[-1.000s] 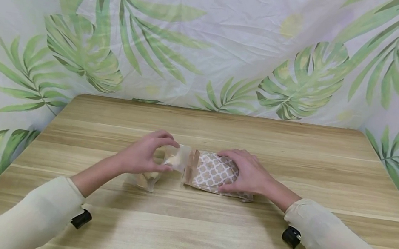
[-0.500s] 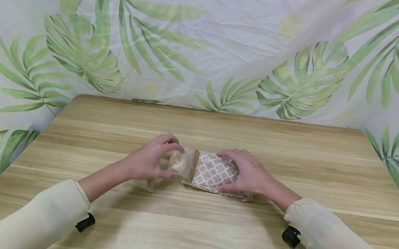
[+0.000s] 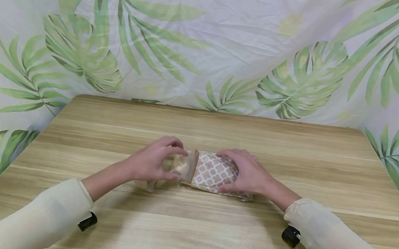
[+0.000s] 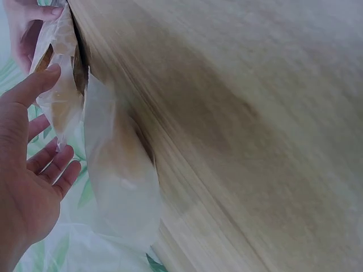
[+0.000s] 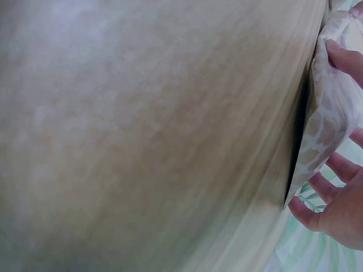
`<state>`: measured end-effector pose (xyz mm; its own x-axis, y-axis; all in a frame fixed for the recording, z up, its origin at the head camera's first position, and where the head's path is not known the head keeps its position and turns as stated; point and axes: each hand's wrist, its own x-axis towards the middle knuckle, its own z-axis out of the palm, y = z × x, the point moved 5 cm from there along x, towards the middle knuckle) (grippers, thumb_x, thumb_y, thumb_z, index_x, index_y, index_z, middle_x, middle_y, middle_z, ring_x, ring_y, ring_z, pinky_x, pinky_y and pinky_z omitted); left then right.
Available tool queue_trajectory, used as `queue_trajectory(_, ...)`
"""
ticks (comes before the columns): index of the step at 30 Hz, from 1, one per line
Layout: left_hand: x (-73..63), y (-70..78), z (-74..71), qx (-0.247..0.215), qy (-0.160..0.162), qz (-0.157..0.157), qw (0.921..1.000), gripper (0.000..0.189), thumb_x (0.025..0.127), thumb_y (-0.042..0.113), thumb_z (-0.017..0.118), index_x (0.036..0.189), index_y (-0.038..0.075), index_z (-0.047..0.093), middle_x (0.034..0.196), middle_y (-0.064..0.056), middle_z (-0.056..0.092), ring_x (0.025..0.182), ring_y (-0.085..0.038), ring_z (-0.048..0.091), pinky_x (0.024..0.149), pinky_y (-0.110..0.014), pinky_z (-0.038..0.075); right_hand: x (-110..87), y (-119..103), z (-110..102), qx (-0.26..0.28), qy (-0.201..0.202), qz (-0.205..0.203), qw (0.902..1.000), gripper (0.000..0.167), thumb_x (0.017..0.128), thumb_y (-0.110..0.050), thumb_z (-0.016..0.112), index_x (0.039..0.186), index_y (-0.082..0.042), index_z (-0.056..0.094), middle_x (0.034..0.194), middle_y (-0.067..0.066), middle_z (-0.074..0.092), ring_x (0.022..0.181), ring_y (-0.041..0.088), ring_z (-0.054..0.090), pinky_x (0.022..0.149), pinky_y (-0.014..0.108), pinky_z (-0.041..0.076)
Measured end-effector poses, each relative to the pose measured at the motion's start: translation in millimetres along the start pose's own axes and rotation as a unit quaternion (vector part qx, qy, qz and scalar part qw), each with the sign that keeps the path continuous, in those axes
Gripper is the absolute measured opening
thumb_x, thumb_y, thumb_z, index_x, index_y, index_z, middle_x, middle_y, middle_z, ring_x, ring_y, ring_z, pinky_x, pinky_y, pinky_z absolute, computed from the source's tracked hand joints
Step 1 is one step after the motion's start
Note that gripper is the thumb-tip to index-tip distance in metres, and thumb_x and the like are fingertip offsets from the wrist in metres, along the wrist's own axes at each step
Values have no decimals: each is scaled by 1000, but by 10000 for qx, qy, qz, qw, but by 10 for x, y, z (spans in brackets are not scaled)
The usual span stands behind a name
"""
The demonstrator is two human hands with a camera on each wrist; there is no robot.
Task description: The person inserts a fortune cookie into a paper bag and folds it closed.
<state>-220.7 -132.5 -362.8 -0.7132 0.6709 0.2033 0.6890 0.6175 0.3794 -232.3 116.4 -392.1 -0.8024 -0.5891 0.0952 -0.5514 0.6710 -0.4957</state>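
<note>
Wooden table (image 3: 206, 237): light, pale-grained planks running left to right, with straight edges and rounded far corners; fills the near and middle ground. The wrist views show the same wood grain, blurred.

Backdrop cloth (image 3: 212, 36): white, slightly creased fabric printed with large green palm and monstera leaves; hangs behind the far edge of the table and wraps round on the left and right sides.

Light: soft, even and diffuse, casting only faint shadows on the tabletop. No window, floor or bare wall is in view.
</note>
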Motion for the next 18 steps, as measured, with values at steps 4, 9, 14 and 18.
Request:
queue_trajectory(4,32,20,20,-24,-7,-3,10000,55,77,23,92,124,4,72,125,-15,62,119,-33,58,101,-51,51,0,-4,0,-11,11,-19,10000,93,65,-44,96,145,-16,57,145,14,59,134,39,52,113,64,35)
queue_trajectory(9,67,32,47,-72,-23,-72,9999,56,77,24,93,125,5,72,127,-15,64,123,-34,56,105,-53,48,-3,-10,-3,-33,29,-57,10000,93,65,-45,96,145,-16,58,145,14,60,133,39,53,112,64,37)
queue_trajectory(14,100,34,80,-130,-20,-27,9999,56,77,24,93,125,6,72,127,-15,65,123,-34,57,105,-53,49,-3,-13,-6,2,10,-25,10000,93,65,-45,96,145,-16,58,146,14,59,134,39,52,113,64,35)
queue_trajectory(18,131,35,121,-202,-63,-14,9998,58,77,25,93,127,6,71,128,-15,65,122,-34,58,104,-52,50,-5,-8,-1,10,-10,15,10000,94,65,-45,96,146,-16,57,146,14,58,135,39,51,114,64,34)
